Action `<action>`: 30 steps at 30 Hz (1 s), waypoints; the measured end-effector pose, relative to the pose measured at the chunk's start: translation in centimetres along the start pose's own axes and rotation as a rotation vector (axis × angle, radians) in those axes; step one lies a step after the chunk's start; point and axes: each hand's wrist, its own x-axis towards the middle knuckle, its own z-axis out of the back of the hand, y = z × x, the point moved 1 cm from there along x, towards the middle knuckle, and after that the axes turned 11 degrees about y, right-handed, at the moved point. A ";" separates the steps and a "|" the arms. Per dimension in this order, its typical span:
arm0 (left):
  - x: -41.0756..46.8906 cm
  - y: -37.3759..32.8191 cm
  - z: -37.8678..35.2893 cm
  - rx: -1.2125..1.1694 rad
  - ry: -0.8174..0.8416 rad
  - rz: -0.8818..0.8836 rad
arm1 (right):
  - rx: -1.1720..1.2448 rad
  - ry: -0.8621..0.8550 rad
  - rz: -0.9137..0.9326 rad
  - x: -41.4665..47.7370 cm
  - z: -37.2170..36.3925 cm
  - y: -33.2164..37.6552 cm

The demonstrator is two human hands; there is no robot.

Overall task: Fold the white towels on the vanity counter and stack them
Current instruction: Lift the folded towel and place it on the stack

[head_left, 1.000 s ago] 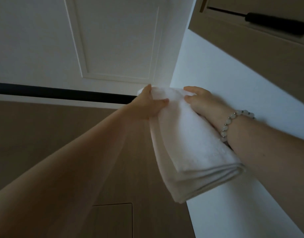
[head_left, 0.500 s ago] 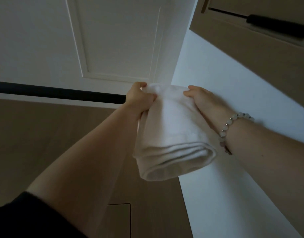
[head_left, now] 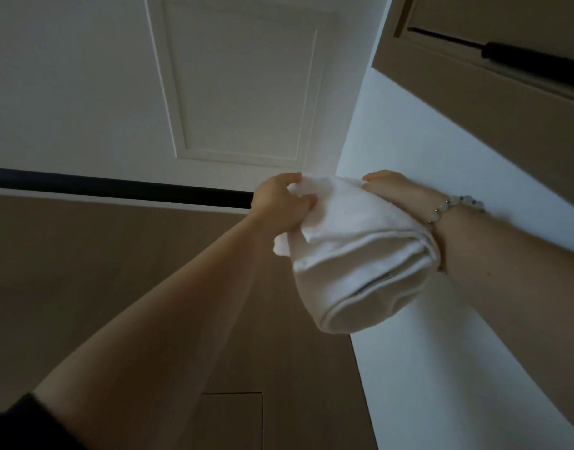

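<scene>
A folded white towel [head_left: 350, 254] hangs in the air in front of me, held up high by its far end. My left hand [head_left: 279, 203] grips the towel's upper left corner with curled fingers. On the upper right, my right hand [head_left: 396, 190], with a bead bracelet at the wrist, holds the other edge; its fingers are tucked behind the cloth. The towel's lower end bulges toward me in several rounded layers. The vanity counter is out of view.
A black bar [head_left: 116, 186] runs level across the left, ending behind my left hand. A white panelled door [head_left: 240, 92] is ahead, a white wall [head_left: 441, 352] at right, a beige cabinet [head_left: 493, 92] with a black handle at upper right.
The towel's hanging lower end has swung up and toward me, bunching into a rounded fold. My left hand has shifted left and curled tighter on the corner.
</scene>
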 end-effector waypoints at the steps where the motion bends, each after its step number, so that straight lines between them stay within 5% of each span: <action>1: 0.2 0.1 -0.1 -0.015 -0.013 0.015 | 0.007 0.014 0.019 0.1 -0.2 -0.2; 9: 1.9 -0.4 -0.7 -0.005 -0.214 0.029 | 0.327 0.260 -0.025 -1.5 -0.5 -0.7; 13: 2.2 0.0 -0.3 -0.035 -0.104 0.089 | 0.324 0.175 0.030 -0.9 -0.1 -0.2; 22: 0.6 0.3 0.9 -0.587 0.161 0.035 | 0.339 0.372 0.042 -1.4 -0.7 0.5; 30: -0.3 -0.1 0.6 -0.480 0.172 -0.008 | 0.492 0.485 -0.054 -2.0 -0.2 -0.5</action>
